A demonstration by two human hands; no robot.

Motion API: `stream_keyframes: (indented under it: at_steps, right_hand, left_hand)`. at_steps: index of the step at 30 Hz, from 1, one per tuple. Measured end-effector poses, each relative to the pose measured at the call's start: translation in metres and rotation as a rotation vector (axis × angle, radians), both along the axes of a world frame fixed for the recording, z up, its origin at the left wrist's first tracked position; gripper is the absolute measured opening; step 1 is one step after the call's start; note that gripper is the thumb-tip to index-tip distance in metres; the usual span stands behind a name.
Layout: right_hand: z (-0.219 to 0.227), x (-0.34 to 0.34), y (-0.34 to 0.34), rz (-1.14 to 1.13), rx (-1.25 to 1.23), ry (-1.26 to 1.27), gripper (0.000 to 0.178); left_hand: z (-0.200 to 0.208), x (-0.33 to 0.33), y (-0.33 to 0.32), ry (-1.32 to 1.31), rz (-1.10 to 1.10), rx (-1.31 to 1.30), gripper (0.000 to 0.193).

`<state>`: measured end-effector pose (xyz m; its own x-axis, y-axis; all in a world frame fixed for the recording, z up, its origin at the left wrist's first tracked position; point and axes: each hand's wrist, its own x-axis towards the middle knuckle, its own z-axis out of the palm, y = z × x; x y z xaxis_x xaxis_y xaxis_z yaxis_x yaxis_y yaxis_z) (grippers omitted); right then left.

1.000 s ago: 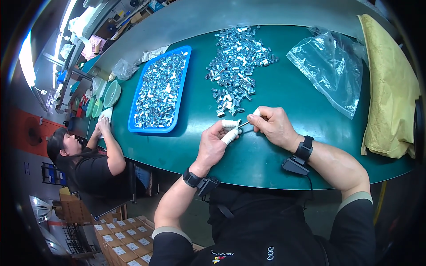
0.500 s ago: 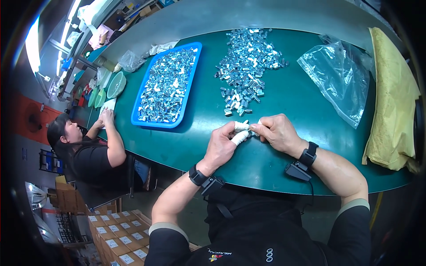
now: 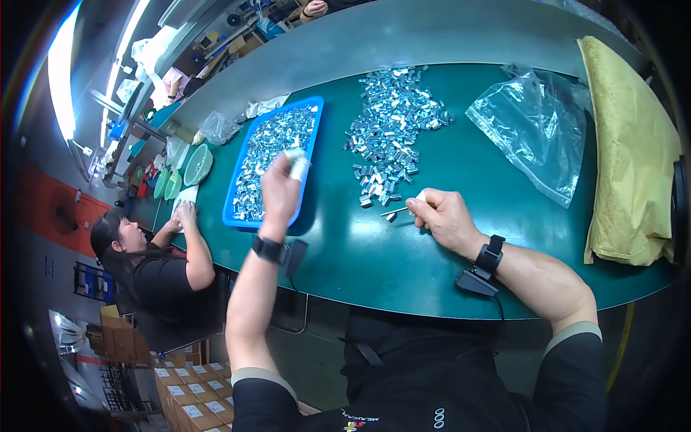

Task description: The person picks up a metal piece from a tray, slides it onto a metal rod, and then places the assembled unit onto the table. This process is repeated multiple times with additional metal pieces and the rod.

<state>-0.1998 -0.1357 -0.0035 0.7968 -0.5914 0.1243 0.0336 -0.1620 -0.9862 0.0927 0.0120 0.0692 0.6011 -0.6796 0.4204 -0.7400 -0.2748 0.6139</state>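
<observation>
My left hand point(image 3: 279, 193), white wraps on its fingertips, is over the near right part of a blue tray point(image 3: 305, 180) filled with small shiny metal pieces point(image 3: 270, 144). Motion smears its fingers, so I cannot tell whether a piece is in them. My right hand point(image 3: 448, 219) is closed on a thin rod-like tool point(image 3: 394, 212) pointing left above the green table. A single metal piece point(image 3: 391, 217) shows by the rod's tip. Just beyond, a loose heap of similar metal pieces point(image 3: 392, 137) runs toward the back of the table.
On the right are a clear plastic bag point(image 3: 536, 126) and a large yellow bag point(image 3: 626, 158). A grey partition point(image 3: 432, 36) borders the table's back. At far left a co-worker point(image 3: 155, 266) sits with hands on the table near green bowls point(image 3: 198, 165). Stacked cartons point(image 3: 194, 396) stand below left.
My left hand has left my right hand and moved left and away, over the blue tray. My right hand stays nearby, its thin rod now exposed. The view has shifted slightly.
</observation>
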Motion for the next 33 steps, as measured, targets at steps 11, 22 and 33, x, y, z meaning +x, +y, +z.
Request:
stream_keyframes:
  at_steps: [11, 22, 33]
  right_hand:
    - [-0.002, 0.0, 0.002, 0.009, 0.05, -0.008, 0.033]
    - [0.003, -0.001, -0.001, 0.004, -0.008, 0.041, 0.033]
    - [0.0, 0.001, 0.002, 0.004, 0.013, 0.023, 0.026]
  left_hand:
    - [-0.035, -0.021, -0.038, -0.448, -0.364, 0.299, 0.035]
    - [-0.039, -0.067, -0.011, 0.259, -0.242, 0.199, 0.021]
    - [-0.058, -0.131, 0.01, 1.082, -0.335, -0.16, 0.019]
